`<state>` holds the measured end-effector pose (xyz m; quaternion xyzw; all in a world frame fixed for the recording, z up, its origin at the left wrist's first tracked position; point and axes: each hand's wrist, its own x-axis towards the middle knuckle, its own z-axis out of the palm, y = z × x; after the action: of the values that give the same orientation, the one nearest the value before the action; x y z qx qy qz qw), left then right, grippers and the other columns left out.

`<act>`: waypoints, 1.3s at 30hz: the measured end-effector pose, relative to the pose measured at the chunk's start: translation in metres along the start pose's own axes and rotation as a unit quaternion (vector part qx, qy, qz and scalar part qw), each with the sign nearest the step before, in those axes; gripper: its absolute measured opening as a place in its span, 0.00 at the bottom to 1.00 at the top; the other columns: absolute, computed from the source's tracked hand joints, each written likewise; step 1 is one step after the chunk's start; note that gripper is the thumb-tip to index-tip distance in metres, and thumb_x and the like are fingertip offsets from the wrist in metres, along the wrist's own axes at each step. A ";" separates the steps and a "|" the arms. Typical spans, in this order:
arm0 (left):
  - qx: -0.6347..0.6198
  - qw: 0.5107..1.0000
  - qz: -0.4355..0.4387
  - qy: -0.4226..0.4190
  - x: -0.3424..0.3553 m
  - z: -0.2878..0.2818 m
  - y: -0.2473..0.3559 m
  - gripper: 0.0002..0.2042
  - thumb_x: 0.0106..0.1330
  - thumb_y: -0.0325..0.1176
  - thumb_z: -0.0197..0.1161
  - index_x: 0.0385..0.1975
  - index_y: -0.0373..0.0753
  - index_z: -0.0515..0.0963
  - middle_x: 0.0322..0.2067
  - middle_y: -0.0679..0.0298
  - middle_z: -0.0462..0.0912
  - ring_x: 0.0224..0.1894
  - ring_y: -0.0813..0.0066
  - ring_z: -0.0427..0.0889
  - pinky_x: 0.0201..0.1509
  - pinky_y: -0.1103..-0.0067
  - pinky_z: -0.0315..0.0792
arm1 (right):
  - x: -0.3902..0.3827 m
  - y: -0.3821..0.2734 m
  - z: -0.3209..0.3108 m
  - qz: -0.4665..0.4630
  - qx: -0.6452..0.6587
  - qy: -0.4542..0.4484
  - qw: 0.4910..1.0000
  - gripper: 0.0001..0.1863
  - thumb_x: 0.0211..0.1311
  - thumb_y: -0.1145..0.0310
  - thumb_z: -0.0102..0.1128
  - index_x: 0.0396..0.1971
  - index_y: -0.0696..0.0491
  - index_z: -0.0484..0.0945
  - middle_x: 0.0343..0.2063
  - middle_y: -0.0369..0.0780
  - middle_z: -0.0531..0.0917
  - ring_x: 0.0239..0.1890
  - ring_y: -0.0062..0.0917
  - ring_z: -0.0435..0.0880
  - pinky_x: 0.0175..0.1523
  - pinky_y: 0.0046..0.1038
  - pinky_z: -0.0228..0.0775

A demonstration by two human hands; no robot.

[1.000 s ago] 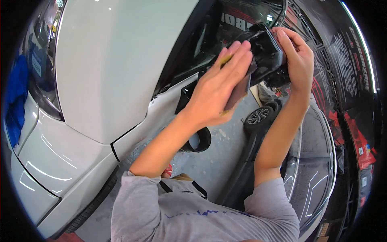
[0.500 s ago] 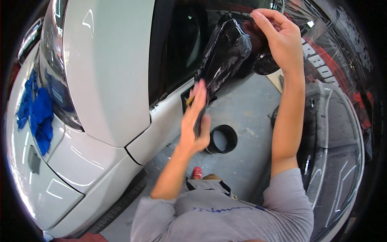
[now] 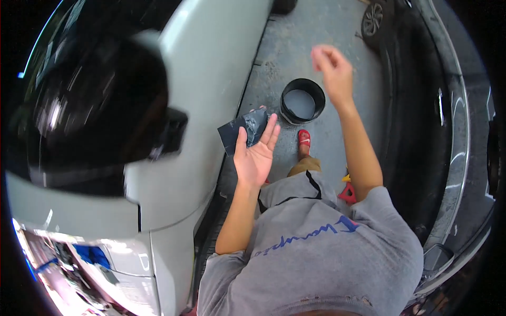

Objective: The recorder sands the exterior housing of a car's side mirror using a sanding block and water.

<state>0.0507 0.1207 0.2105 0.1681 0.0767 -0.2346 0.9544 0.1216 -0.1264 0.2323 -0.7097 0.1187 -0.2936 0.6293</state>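
Observation:
My left hand [image 3: 254, 158] is palm up beside the white car, its thumb and fingers around a thin dark sheet of sandpaper [image 3: 232, 135]. Whitish wet smears mark part of the sheet, and some fingertips show past its far edge. Raised beyond the bucket's right side is my right hand [image 3: 334, 73], its fingers curled in toward the thumb and slightly blurred; nothing shows in it. On the left, a black side mirror [image 3: 105, 110] juts from the white car, blurred, with pale streaks on its housing.
A black bucket [image 3: 284, 108] of greyish water stands on the grey floor [image 3: 274, 58], just past my red shoe [image 3: 304, 138]. The white car [image 3: 211, 79] bounds the left, a dark car [image 3: 416, 131] the right. A blue cloth [image 3: 92, 255] lies at lower left.
My view has swung, bringing the bucket up and the mirror to the far left. Both hands are away from the mirror; the left has turned palm up, showing the sandpaper.

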 end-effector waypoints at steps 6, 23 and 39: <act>0.304 0.894 -0.223 0.243 0.129 -0.093 -0.098 0.26 0.81 0.43 0.48 0.70 0.31 0.59 0.60 0.39 0.73 0.55 0.39 0.83 0.52 0.61 0.85 | -0.073 0.239 -0.129 0.267 -0.061 0.059 0.960 0.10 0.71 0.66 0.61 0.40 0.58 0.84 0.30 0.32 0.85 0.34 0.13 0.80 0.42 0.21 0.73; 0.974 0.201 -0.101 -0.032 0.477 -0.588 -0.463 0.46 0.59 0.35 0.70 0.76 0.35 0.49 0.76 0.48 0.53 0.64 0.41 0.73 0.68 0.60 0.69 | -0.205 0.489 -0.146 0.594 -0.005 -0.123 0.795 0.10 0.68 0.68 0.62 0.45 0.56 0.80 0.31 0.46 0.85 0.34 0.38 0.87 0.39 0.36 0.77; 0.732 0.573 -0.366 0.036 0.256 -0.283 -0.327 0.32 0.77 0.52 0.49 0.73 0.37 0.61 0.65 0.40 0.73 0.70 0.48 0.69 0.71 0.64 0.63 | -0.125 0.517 -0.094 0.622 0.391 0.218 0.643 0.29 0.75 0.45 0.48 0.59 0.56 0.75 0.50 0.47 0.84 0.51 0.36 0.83 0.56 0.37 0.77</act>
<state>0.1017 -0.1592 -0.2036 0.7756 -0.0316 -0.5338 0.3353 0.0722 -0.2291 -0.2953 -0.0728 0.5400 0.0013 0.8385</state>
